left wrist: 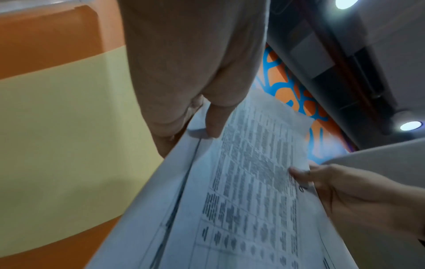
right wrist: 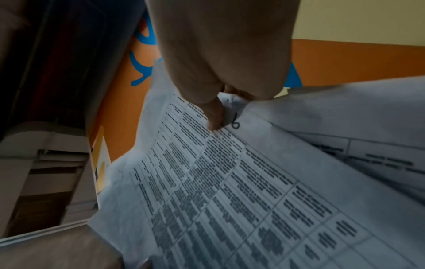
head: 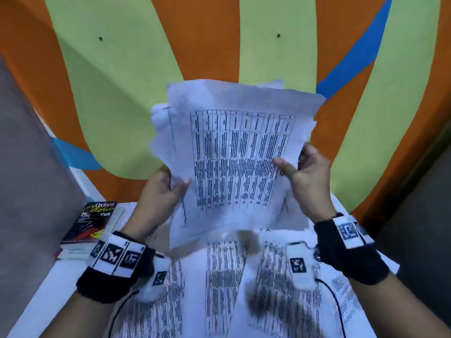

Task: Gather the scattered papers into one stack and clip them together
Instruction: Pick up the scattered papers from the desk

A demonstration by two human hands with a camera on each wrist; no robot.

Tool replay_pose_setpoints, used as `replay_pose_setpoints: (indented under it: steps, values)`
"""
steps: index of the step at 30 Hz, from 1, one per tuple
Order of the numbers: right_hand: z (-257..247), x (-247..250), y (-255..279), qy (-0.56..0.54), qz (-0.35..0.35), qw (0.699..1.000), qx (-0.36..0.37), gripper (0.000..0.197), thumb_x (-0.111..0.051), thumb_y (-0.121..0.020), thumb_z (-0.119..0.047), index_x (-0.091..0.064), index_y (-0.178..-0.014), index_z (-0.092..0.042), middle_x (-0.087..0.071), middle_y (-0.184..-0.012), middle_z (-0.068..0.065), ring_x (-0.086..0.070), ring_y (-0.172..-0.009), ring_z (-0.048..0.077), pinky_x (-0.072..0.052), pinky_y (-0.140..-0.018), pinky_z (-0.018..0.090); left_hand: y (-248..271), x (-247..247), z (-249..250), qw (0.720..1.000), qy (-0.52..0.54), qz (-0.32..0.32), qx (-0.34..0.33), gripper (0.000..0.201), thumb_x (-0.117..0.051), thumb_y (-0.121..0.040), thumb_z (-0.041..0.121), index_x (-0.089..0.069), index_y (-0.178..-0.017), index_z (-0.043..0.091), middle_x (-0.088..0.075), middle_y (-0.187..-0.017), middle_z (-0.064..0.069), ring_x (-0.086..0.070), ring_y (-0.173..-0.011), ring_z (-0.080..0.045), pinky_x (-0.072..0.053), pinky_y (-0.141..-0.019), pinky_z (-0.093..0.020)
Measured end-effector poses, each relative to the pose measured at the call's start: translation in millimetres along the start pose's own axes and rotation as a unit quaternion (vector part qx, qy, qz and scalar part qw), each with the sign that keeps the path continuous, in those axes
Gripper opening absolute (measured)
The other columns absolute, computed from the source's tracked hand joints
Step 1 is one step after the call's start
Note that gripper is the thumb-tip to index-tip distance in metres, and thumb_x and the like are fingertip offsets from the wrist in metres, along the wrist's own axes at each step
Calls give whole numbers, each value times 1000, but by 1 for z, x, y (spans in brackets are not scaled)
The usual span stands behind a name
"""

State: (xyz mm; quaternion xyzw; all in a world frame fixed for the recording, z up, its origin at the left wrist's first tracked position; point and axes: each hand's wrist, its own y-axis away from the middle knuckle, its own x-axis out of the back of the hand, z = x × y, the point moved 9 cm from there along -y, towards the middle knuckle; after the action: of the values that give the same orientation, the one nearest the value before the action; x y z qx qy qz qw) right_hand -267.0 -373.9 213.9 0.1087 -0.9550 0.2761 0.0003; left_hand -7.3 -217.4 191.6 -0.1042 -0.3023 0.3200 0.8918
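Both hands hold a sheaf of printed papers [head: 234, 152] upright above the table. The top sheet bears a dense table of text. My left hand [head: 166, 189] grips the sheaf's left edge, thumb on the front and fingers behind. My right hand [head: 305, 169] grips the right edge the same way, thumb pressed on the print. In the left wrist view the left thumb [left wrist: 214, 122] lies on the papers [left wrist: 248, 191], with the right hand [left wrist: 358, 193] at the far edge. In the right wrist view the right thumb [right wrist: 215, 116] pins the top sheet [right wrist: 230, 182]. No clip shows.
More printed sheets [head: 219, 276] lie spread on the white table [head: 56, 291] below the hands. A stack of books [head: 90, 225], an Oxford thesaurus on top, sits at the table's back left. An orange, green and blue wall [head: 122, 93] rises close behind.
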Motion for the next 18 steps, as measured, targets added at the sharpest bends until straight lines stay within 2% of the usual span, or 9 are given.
replay_pose_setpoints:
  steps: [2,4,7,8,10,12,15,17,18]
  values:
    - [3,-5,5,-31,1,1000,-5,35,-71,-83,-6,-40,-77,-20,-35,-60,-17,-30,-57,0,-33,-59,23,3,-7,-1,1000,6,21,-18,23,-60,-93,23,-47,-78,13,-46,-67,-2,-41,-59,-13,-32,-52,-21]
    - [22,-16,16,-60,-32,997,-44,36,-66,-87,-5,-46,-104,-29,-55,-81,-31,-53,-76,-9,-50,-79,23,8,-26,-18,998,69,-10,9,29,-63,-89,40,-55,-97,14,-59,-87,1,-55,-76,-12,-43,-69,-19]
    - [60,-28,36,-37,-78,993,-85,47,-65,-87,-2,-41,-127,-13,-58,-116,-13,-57,-101,-11,-50,-86,13,19,-48,-50,989,138,-20,45,49,-67,-87,36,-49,-130,20,-61,-115,14,-59,-101,0,-47,-89,-21]
    - [71,-31,42,-34,-84,991,-99,45,-64,-87,2,-42,-125,-8,-58,-111,-8,-57,-95,-13,-48,-80,9,22,-51,-56,992,121,-5,45,40,-66,-90,27,-52,-127,19,-61,-101,22,-56,-88,9,-48,-78,-17]
    - [87,-34,50,-6,-84,989,-121,31,-63,-88,2,-49,-111,-14,-58,-93,-5,-57,-77,-10,-46,-72,11,25,-52,-56,994,91,30,56,18,-65,-89,22,-59,-72,20,-41,-47,22,-36,-42,6,-29,-47,-17]
    - [92,-34,51,31,-66,990,-124,22,-65,-88,-6,-53,-89,-25,-55,-72,-4,-48,-59,1,-43,-62,24,24,-45,-50,993,75,80,51,55,-65,-90,16,-30,-48,25,-25,-31,7,-25,-29,-5,-16,-40,-16]
    - [73,-31,36,32,-44,995,-84,18,-61,-91,-6,-56,-81,-20,-56,-63,-12,-47,-54,-1,-36,-55,18,14,-30,-41,985,102,133,50,54,-65,-90,19,-28,-51,20,-22,-42,12,-21,-33,-6,-15,-39,-15]
    - [57,-29,25,19,-53,997,-50,10,-62,-92,-12,-55,-96,-6,-57,-77,4,-51,-68,7,-39,-62,20,5,-21,-40,979,140,143,30,36,-65,-91,19,-49,-59,11,-44,-50,14,-37,-41,3,-30,-42,-12]
    - [53,-29,22,22,-70,996,-42,21,-64,-91,-15,-52,-105,-4,-57,-85,4,-53,-75,10,-42,-66,20,2,-19,-39,979,154,133,15,17,-65,-90,19,-62,-83,4,-62,-69,13,-54,-59,7,-43,-55,-10]
